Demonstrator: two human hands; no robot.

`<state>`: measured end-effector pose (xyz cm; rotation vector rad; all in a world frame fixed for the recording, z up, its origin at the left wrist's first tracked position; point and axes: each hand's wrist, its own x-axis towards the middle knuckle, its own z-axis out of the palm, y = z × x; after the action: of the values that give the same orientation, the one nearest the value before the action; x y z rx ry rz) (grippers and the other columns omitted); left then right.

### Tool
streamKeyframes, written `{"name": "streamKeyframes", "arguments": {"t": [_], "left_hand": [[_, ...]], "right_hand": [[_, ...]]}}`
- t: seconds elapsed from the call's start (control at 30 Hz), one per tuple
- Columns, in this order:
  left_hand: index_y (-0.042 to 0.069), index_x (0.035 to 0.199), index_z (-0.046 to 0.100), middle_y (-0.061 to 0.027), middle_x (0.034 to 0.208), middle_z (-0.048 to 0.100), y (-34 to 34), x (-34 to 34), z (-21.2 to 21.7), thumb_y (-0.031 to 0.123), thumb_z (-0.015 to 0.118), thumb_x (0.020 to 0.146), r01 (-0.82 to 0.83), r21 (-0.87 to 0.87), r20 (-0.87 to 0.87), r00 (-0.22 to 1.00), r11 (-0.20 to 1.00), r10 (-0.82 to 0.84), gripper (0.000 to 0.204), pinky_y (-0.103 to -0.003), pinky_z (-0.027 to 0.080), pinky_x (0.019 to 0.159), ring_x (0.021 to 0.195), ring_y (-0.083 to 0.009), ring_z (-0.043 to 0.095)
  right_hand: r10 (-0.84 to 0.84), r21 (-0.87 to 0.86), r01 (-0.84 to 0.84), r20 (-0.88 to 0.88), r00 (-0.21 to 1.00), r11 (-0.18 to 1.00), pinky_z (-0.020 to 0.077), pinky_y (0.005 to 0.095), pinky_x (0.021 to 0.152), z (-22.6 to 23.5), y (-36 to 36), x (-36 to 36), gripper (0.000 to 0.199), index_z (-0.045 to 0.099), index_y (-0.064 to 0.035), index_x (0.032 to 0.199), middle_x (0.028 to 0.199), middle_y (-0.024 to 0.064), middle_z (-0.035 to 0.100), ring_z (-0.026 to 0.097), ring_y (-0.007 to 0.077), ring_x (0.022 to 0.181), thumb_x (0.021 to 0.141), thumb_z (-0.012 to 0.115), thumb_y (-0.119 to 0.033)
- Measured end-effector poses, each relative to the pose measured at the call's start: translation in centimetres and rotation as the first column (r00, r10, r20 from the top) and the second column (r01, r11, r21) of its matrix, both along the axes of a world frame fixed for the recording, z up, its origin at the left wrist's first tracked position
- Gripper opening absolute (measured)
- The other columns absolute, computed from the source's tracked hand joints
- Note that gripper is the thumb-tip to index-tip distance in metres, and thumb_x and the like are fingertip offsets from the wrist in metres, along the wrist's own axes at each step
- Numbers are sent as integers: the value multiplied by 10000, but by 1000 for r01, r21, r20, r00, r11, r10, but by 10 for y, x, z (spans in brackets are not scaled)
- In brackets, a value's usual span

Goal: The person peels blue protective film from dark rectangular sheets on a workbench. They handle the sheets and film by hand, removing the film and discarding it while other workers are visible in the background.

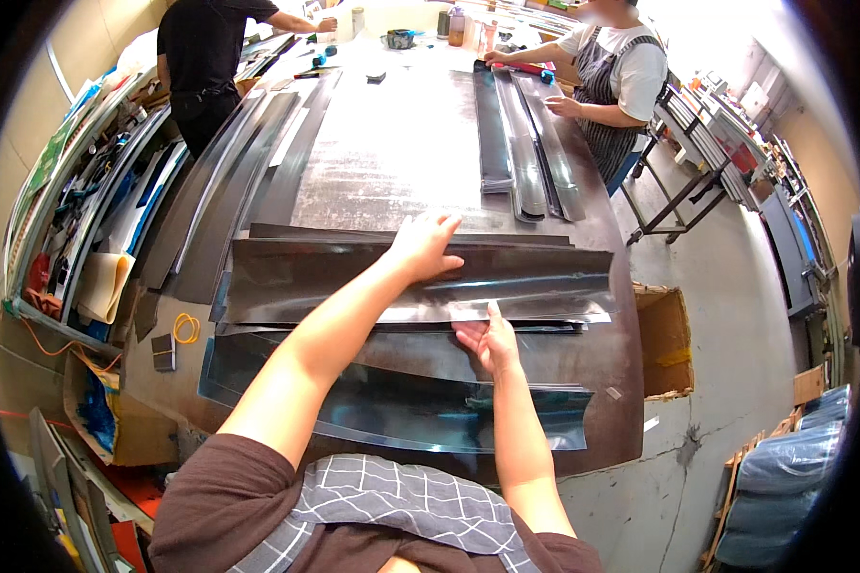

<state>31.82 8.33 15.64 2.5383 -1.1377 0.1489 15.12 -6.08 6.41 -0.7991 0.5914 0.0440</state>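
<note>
A long, dark, glossy strip of sheet material point(334, 277) lies crosswise before me on the table, slightly curved. My left hand point(425, 248) reaches over its far edge, thumb on the upper face and fingers stretched apart. At the near edge, my right hand point(489, 339) has its thumb on top and its fingers just below, gripping the border. More dark strips point(411, 233) show behind and beneath it. Closer to my body lies a bluish-black glossy strip point(449, 415), partly hidden by my forearms.
Long dark strips point(296, 143) line the table's left side; others point(521, 143) lie at right. Two people point(205, 57) point(621, 76) stand at the far sides. A yellow band point(187, 328) is at left. A cardboard box point(664, 339) and wheeled cart point(674, 191) stand right.
</note>
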Motion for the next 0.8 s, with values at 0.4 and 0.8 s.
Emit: {"name": "streamKeyframes", "arguments": {"t": [0.4,0.8], "left_hand": [[75,1110,682,-105,1149,672,127,-140,-100,208,811,735,46,-80,-143,988,996,-57,418,-473,386,1081,1219,-323,555],[70,1007,698,-88,964,668,137,-169,-116,202,788,754,-28,-86,-362,932,996,-5,299,-395,499,838,919,-285,625]], "right_hand": [[-111,-930,-197,-170,979,-311,208,544,1164,-12,-54,-170,673,541,-93,1352,1484,189,407,254,398,1442,754,786,-280],[-89,-869,-310,-299,950,-386,188,599,1155,-36,-54,-189,841,410,-91,1450,1536,207,306,205,403,1461,752,796,-358]]}}
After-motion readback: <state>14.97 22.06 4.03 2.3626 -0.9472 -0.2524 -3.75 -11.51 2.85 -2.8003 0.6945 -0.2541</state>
